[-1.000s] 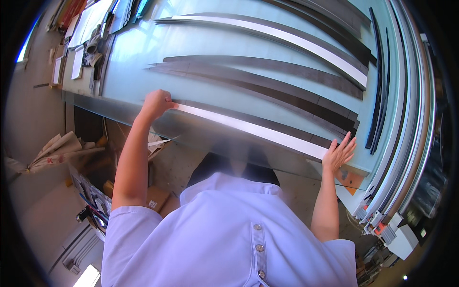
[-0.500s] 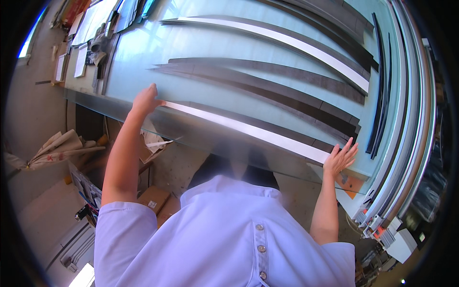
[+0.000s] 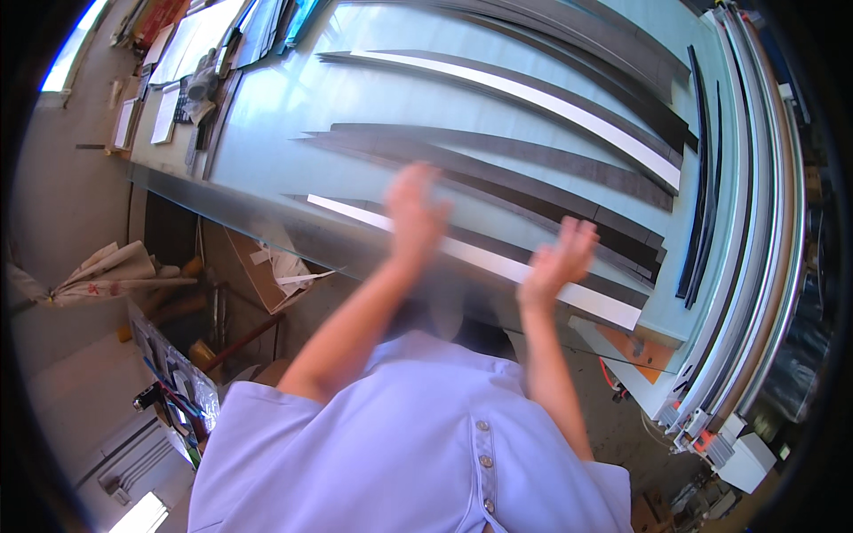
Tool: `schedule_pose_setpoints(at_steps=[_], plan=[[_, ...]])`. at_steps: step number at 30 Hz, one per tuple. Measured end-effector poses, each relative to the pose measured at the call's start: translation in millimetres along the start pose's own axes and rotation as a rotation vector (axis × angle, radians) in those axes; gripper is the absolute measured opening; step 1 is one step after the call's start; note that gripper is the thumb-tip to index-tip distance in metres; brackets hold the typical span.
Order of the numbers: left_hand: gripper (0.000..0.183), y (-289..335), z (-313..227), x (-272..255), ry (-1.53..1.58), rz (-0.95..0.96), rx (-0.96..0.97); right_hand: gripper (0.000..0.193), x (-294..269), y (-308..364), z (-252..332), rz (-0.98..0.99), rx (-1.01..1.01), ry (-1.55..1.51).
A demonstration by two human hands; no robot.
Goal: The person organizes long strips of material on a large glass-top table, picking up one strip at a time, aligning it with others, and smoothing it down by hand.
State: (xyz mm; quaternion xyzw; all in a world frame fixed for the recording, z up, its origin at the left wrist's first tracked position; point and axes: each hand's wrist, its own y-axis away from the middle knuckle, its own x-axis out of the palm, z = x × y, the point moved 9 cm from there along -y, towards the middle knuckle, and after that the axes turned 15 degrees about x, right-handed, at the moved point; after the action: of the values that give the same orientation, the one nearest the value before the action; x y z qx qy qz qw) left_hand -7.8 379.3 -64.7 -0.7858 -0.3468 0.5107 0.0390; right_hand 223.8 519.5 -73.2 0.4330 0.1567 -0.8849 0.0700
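Note:
A long white-faced strip (image 3: 484,258) lies along the near edge of the glass-topped table (image 3: 267,133), with a dark strip beside its far side. Over its left half is my left hand (image 3: 416,218), blurred, fingers stretched out and thumb apart. My right hand (image 3: 555,266), also somewhat blurred, is over the strip's right part with its fingers extended. Neither hand is closed on anything; whether the palms touch the strip I cannot tell. Beyond them lie dark strips (image 3: 533,200) in a fanned bundle, and farther off another white strip (image 3: 533,102) on dark ones.
Two thin black strips (image 3: 699,195) lie at the table's right, beside long metal rails (image 3: 755,204). At the far left are a grey glove (image 3: 203,78), papers and blue sheets. An open carton (image 3: 267,266) stands below the table's left edge.
Both hands have left the white strip's ends and moved inward over it, the left hand rightward and the right hand leftward. The left hand's pinch at the strip's end has been let go.

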Motion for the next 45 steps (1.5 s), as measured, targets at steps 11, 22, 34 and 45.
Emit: schedule_pose_setpoints(at_steps=[11, 22, 34, 45], plan=[[0.087, 1.9, 77.1, -3.1, -0.435, 0.28, -0.127, 0.069, -12.8, -16.3, -100.3, -0.011, 0.16, 0.508], [0.078, -2.4, 200.9, -70.3, -0.592, 0.221, -0.109, 0.065, -107.0, -48.8, -299.4, -0.157, 0.418, 0.659], [0.059, 25.0, 229.4, -119.6, -0.868, -0.247, -0.541, 0.065, -138.8, -57.5, -296.4, -0.323, 0.454, 0.443], [0.1, 45.8, -95.9, 56.9, 0.078, 0.717, 0.427, 0.078, -61.1, -2.7, -83.8, 0.637, -0.304, 0.201]])
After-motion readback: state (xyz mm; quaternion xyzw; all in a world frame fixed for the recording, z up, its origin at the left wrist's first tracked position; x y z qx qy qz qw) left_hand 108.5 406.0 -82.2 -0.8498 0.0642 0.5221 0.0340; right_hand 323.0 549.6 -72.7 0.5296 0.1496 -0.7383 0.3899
